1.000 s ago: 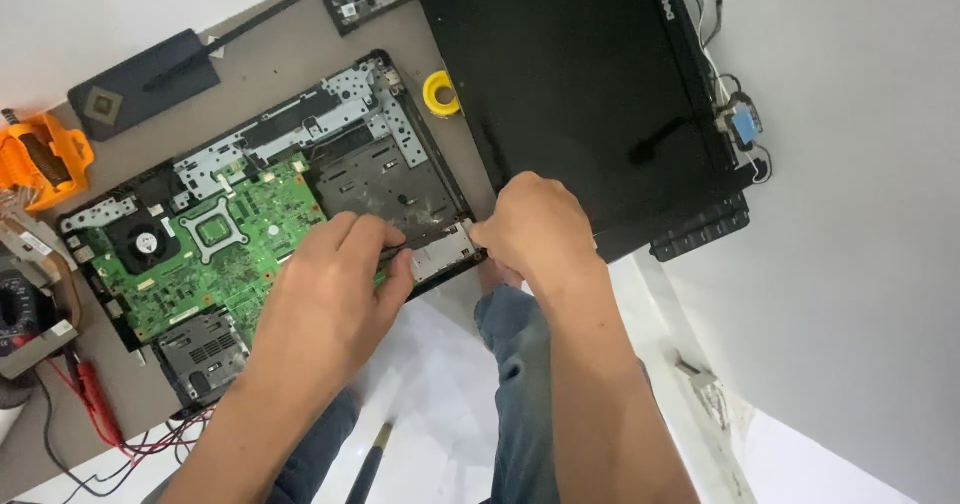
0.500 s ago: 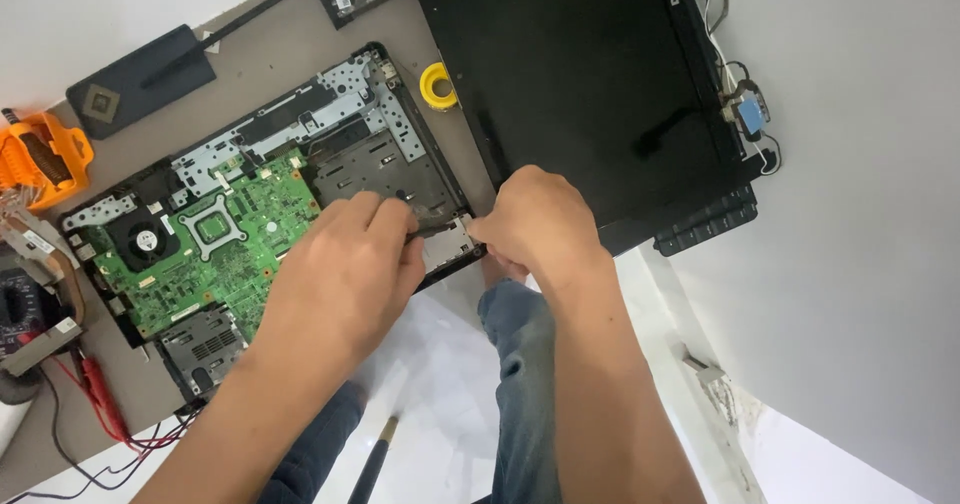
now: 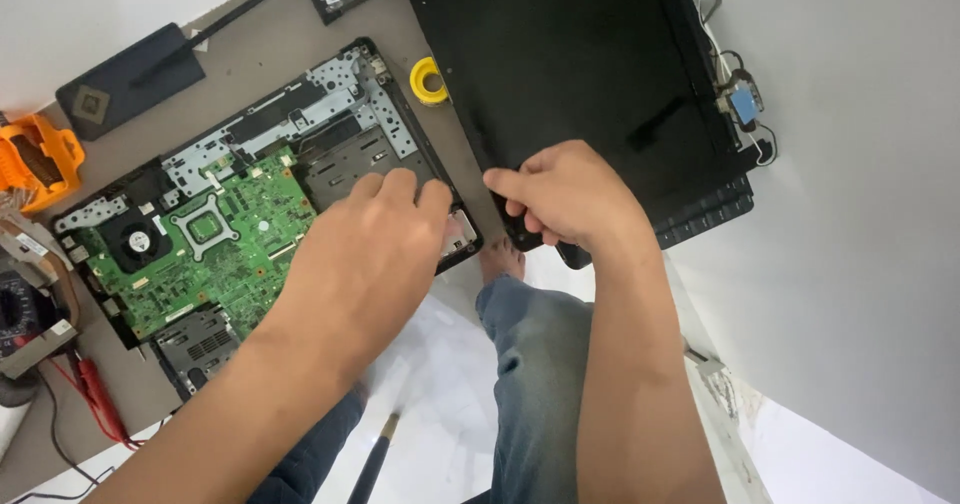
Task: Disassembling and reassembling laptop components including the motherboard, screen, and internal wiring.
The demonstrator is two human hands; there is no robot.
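Left hand point(image 3: 365, 254) presses flat, fingers spread, on the stiff, fragile opened laptop base point(image 3: 250, 214); right hand point(image 3: 565, 199) curls around the black lid point(image 3: 570, 74) edge.

An open laptop base point(image 3: 270, 214) lies on a grey table point(image 3: 270, 54). Its cover is off, so a green board point(image 3: 215, 249) with a small black fan point(image 3: 135, 239) shows inside. The left hand point(image 3: 370, 254) lies flat on the near corner of the base, fingers spread on the metal part. The right hand point(image 3: 565, 194) is curled at the edge of a big black laptop lid point(image 3: 570, 64), just beside the base. A yellow tape roll point(image 3: 430, 79) sits between the base and the lid. An orange tool point(image 3: 40, 159) and a flat black box point(image 3: 130, 79) rest at the far left. Red wires point(image 3: 95, 399) lie near the table edge. Below, blue jeans point(image 3: 540, 354) and a bare foot point(image 3: 500, 259) show.
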